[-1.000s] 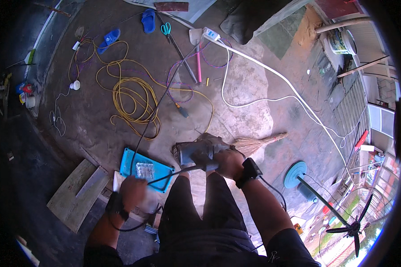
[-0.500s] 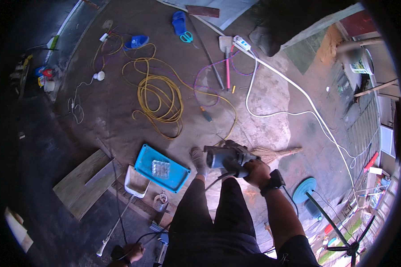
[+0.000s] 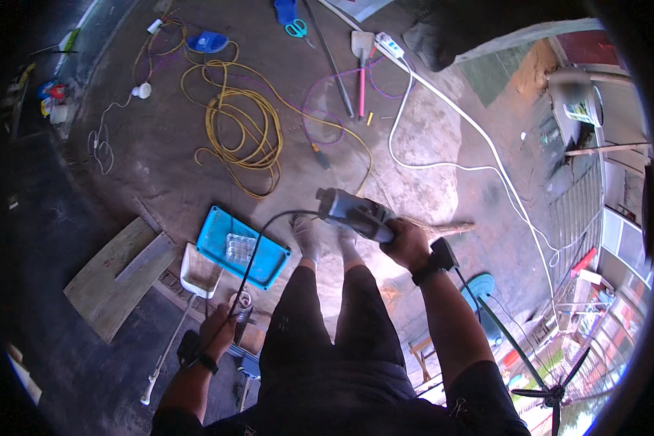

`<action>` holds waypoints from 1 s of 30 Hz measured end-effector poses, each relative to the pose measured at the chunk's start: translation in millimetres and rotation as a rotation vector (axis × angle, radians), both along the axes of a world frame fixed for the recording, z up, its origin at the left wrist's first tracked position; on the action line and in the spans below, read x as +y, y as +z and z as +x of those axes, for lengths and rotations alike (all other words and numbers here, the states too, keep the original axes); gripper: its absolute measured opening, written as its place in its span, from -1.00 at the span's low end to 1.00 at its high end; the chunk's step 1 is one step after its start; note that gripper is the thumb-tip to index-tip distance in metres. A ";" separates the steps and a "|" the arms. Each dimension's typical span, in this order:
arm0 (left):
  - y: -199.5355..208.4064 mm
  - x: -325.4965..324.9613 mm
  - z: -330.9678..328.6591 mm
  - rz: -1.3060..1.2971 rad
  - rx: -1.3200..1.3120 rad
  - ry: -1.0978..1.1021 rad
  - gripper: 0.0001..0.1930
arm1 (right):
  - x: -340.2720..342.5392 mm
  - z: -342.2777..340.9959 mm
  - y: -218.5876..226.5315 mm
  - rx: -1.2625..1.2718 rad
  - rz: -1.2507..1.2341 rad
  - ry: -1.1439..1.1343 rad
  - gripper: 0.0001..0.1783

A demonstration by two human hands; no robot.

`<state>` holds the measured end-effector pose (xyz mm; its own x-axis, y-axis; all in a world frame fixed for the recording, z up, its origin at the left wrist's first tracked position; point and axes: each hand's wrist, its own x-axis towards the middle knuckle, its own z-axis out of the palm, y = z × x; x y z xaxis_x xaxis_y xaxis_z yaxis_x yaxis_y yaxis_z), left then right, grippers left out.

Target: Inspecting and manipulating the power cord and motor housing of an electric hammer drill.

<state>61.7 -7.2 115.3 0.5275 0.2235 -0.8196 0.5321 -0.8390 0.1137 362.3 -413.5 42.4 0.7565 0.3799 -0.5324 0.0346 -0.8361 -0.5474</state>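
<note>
My right hand (image 3: 408, 245) is wrapped around the rear grip of a dark corded power tool (image 3: 356, 215), held out in front of my legs with its body pointing left. The tool's working end is hard to make out. From the tool a black power cord (image 3: 269, 221) arcs left and down to my left hand (image 3: 218, 334), whose fingers are closed around it. This hand is low on the left, above a dustpan handle and a jar-like container (image 3: 243, 301). Each wrist wears a dark strap with a dark block.
A blue tray (image 3: 269, 270) holding a clear plastic carton lies left of my feet, by a white long-handled dustpan (image 3: 200, 270) and wooden boards (image 3: 116, 280). Ahead lie a coiled yellow cord (image 3: 243, 138), a shovel (image 3: 362, 73) and a white power strip (image 3: 389, 45). A fan (image 3: 552, 392) stands right.
My left hand has risen from the lower edge with the cord, pulling it into a raised arc. The power tool has swung and moved slightly upward, and the whole view has shifted.
</note>
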 end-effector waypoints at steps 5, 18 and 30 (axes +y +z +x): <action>-40.4 -47.6 81.4 -0.081 -0.173 -0.009 -0.76 | 15.0 5.6 3.7 -0.001 0.017 0.033 -0.68; -141.3 -44.1 178.1 -0.204 -0.505 0.560 -0.71 | 41.5 -11.0 7.5 -0.076 0.025 0.059 -0.77; -240.0 -110.7 221.2 -0.481 -0.341 0.316 -0.75 | 51.3 0.6 13.5 -0.003 -0.038 0.038 -0.73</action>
<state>282.9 -117.9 -124.7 0.7438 0.0611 -0.6656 0.6120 -0.4626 0.6414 362.9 -362.2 55.9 0.7436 0.3879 -0.5446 0.0681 -0.8542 -0.5155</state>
